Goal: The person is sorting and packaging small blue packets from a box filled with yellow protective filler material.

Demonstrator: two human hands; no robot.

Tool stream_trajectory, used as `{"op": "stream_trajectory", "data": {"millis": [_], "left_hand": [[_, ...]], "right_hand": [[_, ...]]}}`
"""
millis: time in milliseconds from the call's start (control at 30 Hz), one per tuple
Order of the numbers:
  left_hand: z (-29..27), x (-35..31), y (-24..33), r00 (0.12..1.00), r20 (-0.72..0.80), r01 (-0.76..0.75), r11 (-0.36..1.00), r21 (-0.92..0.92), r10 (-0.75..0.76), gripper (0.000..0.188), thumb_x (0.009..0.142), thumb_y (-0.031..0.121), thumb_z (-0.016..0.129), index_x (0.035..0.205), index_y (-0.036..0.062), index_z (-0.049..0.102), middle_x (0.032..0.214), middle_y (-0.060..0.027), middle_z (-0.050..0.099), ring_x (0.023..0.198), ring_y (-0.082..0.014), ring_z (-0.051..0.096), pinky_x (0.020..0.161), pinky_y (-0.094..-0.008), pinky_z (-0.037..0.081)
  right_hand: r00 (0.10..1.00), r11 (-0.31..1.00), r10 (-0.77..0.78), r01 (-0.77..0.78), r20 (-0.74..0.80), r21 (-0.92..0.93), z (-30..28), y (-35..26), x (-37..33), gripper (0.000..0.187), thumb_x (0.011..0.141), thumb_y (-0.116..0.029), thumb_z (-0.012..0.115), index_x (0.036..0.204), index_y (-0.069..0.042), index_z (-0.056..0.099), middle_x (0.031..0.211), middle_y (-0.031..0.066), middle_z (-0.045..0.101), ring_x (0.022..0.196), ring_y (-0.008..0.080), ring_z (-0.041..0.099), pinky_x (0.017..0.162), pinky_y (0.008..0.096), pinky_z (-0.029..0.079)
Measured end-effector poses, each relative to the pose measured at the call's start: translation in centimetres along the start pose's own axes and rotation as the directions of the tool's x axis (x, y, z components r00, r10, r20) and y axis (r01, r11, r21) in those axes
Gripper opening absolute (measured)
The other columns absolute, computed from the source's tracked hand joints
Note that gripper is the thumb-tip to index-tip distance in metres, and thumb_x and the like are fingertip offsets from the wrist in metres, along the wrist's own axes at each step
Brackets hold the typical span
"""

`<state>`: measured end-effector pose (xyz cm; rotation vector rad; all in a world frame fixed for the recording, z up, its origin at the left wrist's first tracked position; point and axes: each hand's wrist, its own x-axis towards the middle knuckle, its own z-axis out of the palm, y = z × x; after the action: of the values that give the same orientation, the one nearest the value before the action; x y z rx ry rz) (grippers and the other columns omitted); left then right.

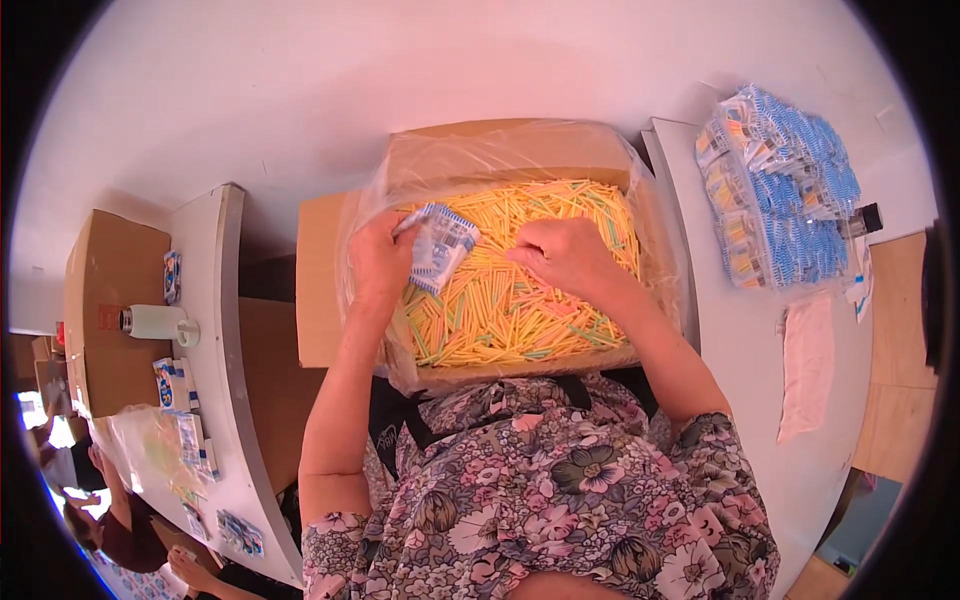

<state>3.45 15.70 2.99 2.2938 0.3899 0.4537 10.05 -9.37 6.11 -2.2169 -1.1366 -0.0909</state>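
My left hand [382, 262] grips a small clear plastic bag [442, 245] with blue and white print, by its edge. The bag hangs over a large open cardboard box [500, 150] lined with clear plastic film. Loose thin sticks [500, 325] in yellow, orange and green fill this box; I cannot tell what they are. To the right of the bag and just above the sticks is my right hand [570, 255]. Its fingers are curled and pressed together, and whatever they may hold is hidden.
On the right-hand table lie a large clear pack [780, 195] of many filled bags, a dark-capped object [862, 220] and a pink cloth [806, 365]. A pale green bottle [160, 323], a cardboard box [115, 300] and small packets [180, 385] stand left. A co-worker's hand [190, 568] shows lower left.
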Motion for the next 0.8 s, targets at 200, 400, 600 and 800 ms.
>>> {"op": "stream_trajectory", "data": {"millis": [200, 400, 600, 800], "left_hand": [[-1.1, -1.4, 1.9, 0.999, 0.036, -0.021, 0.988, -0.154, 0.027, 0.011, 0.08, 0.006, 0.068, 0.09, 0.002, 0.067, 0.076, -0.0129, 0.066, 0.066, -0.0171, 0.062, 0.061, -0.0307, 0.047], [0.2, -3.0, 7.1, 0.928, 0.352, 0.164, 0.719, -0.675, 0.118, 0.014, 0.09, 0.01, 0.061, 0.096, -0.0018, 0.065, 0.081, 0.0009, 0.066, 0.077, -0.0028, 0.055, 0.068, -0.0225, 0.047], [4.1, -2.2, 8.0, 0.9, 0.371, 0.124, 0.683, -0.72, 0.228, 0.016, 0.092, 0.009, 0.058, 0.1, -0.0027, 0.066, 0.082, 0.0018, 0.066, 0.074, -0.0028, 0.055, 0.067, -0.0203, 0.046], [6.4, 0.0, 6.1, 0.973, 0.197, 0.083, 0.614, -0.785, 0.12, 0.017, 0.091, 0.011, 0.06, 0.098, -0.0021, 0.068, 0.083, 0.0026, 0.067, 0.073, -0.0012, 0.054, 0.067, -0.019, 0.046]], "right_hand": [[0.989, 0.98, 0.13, -0.117, -0.073, 0.159, 0.0, -1.4, 0.2, 0.018, 0.079, -0.021, 0.07, 0.08, -0.004, 0.062, 0.067, 0.006, 0.059, 0.058, 0.0179, 0.056, 0.053, 0.0305, 0.044], [0.98, 0.887, 0.199, -0.192, 0.027, 0.419, -1.9, -2.6, 1.2, 0.019, 0.085, -0.018, 0.068, 0.087, 0.0, 0.064, 0.064, 0.0008, 0.053, 0.061, 0.0065, 0.049, 0.055, 0.0242, 0.042], [0.934, 0.796, 0.358, -0.316, 0.02, 0.517, -4.2, -0.4, -0.8, 0.021, 0.087, -0.021, 0.066, 0.086, 0.0, 0.064, 0.068, -0.0022, 0.056, 0.064, 0.004, 0.049, 0.056, 0.0222, 0.042], [0.906, 0.944, 0.328, -0.308, 0.269, -0.114, -2.9, 4.5, -4.7, 0.03, 0.081, -0.027, 0.067, 0.093, -0.001, 0.062, 0.08, 0.0093, 0.062, 0.074, 0.0213, 0.061, 0.066, 0.0344, 0.049]]}}
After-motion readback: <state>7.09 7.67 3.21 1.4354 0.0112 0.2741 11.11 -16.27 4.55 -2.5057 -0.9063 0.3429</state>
